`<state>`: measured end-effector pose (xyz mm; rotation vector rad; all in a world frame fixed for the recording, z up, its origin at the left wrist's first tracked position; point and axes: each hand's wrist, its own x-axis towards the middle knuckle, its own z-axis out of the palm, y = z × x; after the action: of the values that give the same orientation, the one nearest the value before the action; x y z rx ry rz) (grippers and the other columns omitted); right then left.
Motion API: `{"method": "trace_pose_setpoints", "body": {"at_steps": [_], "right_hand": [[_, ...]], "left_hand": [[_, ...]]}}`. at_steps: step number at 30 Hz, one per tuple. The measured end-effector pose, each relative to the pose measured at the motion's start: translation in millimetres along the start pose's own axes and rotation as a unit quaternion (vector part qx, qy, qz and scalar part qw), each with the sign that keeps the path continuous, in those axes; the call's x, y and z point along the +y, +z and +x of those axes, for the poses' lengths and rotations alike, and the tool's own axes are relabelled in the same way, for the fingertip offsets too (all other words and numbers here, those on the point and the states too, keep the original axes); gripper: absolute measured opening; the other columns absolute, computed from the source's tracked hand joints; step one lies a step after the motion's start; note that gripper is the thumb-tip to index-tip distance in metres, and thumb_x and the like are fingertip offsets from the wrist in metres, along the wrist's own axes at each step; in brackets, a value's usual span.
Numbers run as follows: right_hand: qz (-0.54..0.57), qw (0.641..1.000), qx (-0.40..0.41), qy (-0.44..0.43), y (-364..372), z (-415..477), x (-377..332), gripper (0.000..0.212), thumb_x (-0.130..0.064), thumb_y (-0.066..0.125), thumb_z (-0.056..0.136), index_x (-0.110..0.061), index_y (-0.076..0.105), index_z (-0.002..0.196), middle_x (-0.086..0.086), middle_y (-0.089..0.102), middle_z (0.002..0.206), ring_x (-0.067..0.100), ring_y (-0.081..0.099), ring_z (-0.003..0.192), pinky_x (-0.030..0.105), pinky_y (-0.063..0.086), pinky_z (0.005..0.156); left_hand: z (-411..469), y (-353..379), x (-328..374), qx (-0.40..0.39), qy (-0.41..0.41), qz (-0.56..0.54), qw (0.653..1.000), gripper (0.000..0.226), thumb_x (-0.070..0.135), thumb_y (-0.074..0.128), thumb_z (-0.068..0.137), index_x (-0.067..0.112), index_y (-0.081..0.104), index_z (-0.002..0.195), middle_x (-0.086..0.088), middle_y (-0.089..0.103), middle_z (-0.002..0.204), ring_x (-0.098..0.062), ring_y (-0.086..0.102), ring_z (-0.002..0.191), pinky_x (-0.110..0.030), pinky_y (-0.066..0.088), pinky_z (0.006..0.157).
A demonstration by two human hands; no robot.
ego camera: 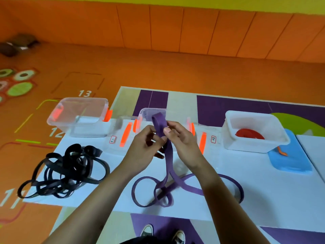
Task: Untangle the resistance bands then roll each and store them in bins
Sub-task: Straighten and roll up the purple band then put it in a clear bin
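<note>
Hands, left (144,147) and right (181,138), are pinching together the folded top of the flat purple rubber resistance band (166,166), whose loops trailing crossed below them are risking a fresh knot.

Both forearms reach forward, left grip (149,138) and right grip (177,134) pinched shut together.

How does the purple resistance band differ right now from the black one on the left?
The flat purple resistance band is pinched in both hands, left hand and right hand, its top lifted; the narrower black resistance band lies untouched. The purple one trails in a few open loops; the black one is a dense tangle. Both rest on the white table, unrolled.
</note>
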<state>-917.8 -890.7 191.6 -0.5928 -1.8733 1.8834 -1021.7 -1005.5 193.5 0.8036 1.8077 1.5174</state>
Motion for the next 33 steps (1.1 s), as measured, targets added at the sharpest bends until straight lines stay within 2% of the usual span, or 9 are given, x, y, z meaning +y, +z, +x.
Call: {"method": "trace_pose_setpoints", "body": {"at_steps": [3, 8, 10, 12, 15, 20, 24, 27, 33], "right_hand": [[-0.005, 1.000, -0.018, 0.008, 8.5, 1.8, 1.0, 0.014, -0.012, 0.060, 0.102, -0.003, 0.070, 0.106, 0.003, 0.072, 0.084, 0.013, 0.064, 0.073, 0.025, 0.053, 0.072], [-0.016, 1.000, 0.003, 0.018, 11.0, 4.0, 1.2, 0.010, -0.006, 0.063, 0.098, -0.004, 0.071, 0.104, 0.006, 0.076, 0.092, 0.013, 0.072, 0.085, 0.024, 0.055, 0.085], [-0.033, 0.999, -0.015, 0.022, 9.7, 4.4, -1.9, 0.011, -0.003, 0.066, 0.095, -0.007, 0.072, 0.104, 0.006, 0.076, 0.091, 0.017, 0.074, 0.084, 0.026, 0.056, 0.086], [-0.061, 0.997, -0.043, 0.012, 11.0, 2.9, -6.6, 0.014, -0.004, 0.068, 0.094, -0.011, 0.074, 0.105, 0.004, 0.076, 0.092, 0.021, 0.074, 0.082, 0.028, 0.058, 0.085], [-0.077, 0.996, -0.051, -0.005, 15.3, 1.0, -13.1, 0.016, -0.005, 0.070, 0.093, -0.017, 0.073, 0.103, -0.001, 0.075, 0.091, 0.015, 0.070, 0.080, 0.021, 0.054, 0.080], [-0.082, 0.995, -0.063, -0.011, 23.4, -5.0, -20.5, 0.028, -0.022, 0.074, 0.091, -0.029, 0.062, 0.115, -0.002, 0.071, 0.097, 0.015, 0.064, 0.086, 0.022, 0.053, 0.079], [-0.142, 0.988, -0.039, -0.040, 35.0, -6.9, -12.4, 0.024, -0.030, 0.061, 0.100, -0.037, 0.051, 0.121, -0.009, 0.068, 0.109, 0.019, 0.063, 0.099, 0.042, 0.055, 0.090], [-0.185, 0.980, -0.031, -0.068, 39.2, -10.7, -6.5, 0.022, -0.031, 0.047, 0.107, -0.041, 0.049, 0.126, -0.009, 0.064, 0.109, 0.014, 0.059, 0.100, 0.040, 0.051, 0.090], [-0.309, 0.946, -0.089, -0.039, 20.0, -6.0, -17.2, 0.027, -0.043, 0.032, 0.109, -0.044, 0.046, 0.132, -0.004, 0.066, 0.100, 0.012, 0.061, 0.092, 0.039, 0.049, 0.083]], "left_hand": [[-7.3, -6.6, -4.6, 0.000, 0.016, 0.060, 0.998, 0.006, 0.015, 0.065, 0.098, 0.016, 0.059, 0.096, -0.005, 0.066, 0.083, -0.024, 0.071, 0.073, -0.040, 0.062, 0.064], [-8.2, -27.3, 3.4, 0.058, 0.012, 0.149, 0.987, 0.007, 0.020, 0.068, 0.094, 0.025, 0.072, 0.093, 0.010, 0.072, 0.089, -0.015, 0.070, 0.073, -0.037, 0.063, 0.069], [-6.1, -33.1, 16.7, 0.106, 0.006, 0.113, 0.988, 0.005, 0.022, 0.067, 0.095, 0.024, 0.072, 0.096, 0.005, 0.073, 0.093, -0.015, 0.072, 0.075, -0.032, 0.063, 0.069], [-3.6, -37.5, 27.3, 0.082, 0.027, 0.104, 0.991, 0.011, 0.024, 0.069, 0.095, 0.022, 0.073, 0.105, 0.003, 0.073, 0.099, -0.015, 0.073, 0.078, -0.028, 0.062, 0.069], [-3.0, -43.3, 33.6, 0.033, 0.072, 0.147, 0.986, 0.010, 0.021, 0.070, 0.095, 0.019, 0.075, 0.104, 0.006, 0.075, 0.093, -0.015, 0.073, 0.077, -0.031, 0.062, 0.075], [-7.3, -37.1, 41.7, 0.107, 0.124, 0.104, 0.981, 0.004, 0.011, 0.074, 0.091, 0.015, 0.076, 0.092, 0.001, 0.075, 0.082, -0.016, 0.071, 0.074, -0.039, 0.061, 0.076], [-2.4, -32.3, 46.0, 0.182, 0.134, 0.075, 0.971, 0.008, 0.018, 0.074, 0.092, 0.024, 0.073, 0.097, -0.004, 0.069, 0.073, -0.029, 0.071, 0.071, -0.050, 0.062, 0.068], [-3.6, -32.0, 49.8, 0.205, 0.143, 0.067, 0.966, 0.004, 0.016, 0.070, 0.095, 0.019, 0.069, 0.097, -0.006, 0.069, 0.070, -0.022, 0.072, 0.066, -0.045, 0.063, 0.063], [-7.8, -40.7, 42.1, 0.176, 0.139, 0.265, 0.938, 0.020, 0.042, 0.054, 0.103, 0.028, 0.067, 0.100, 0.005, 0.072, 0.074, -0.011, 0.070, 0.066, -0.039, 0.058, 0.072]]}}
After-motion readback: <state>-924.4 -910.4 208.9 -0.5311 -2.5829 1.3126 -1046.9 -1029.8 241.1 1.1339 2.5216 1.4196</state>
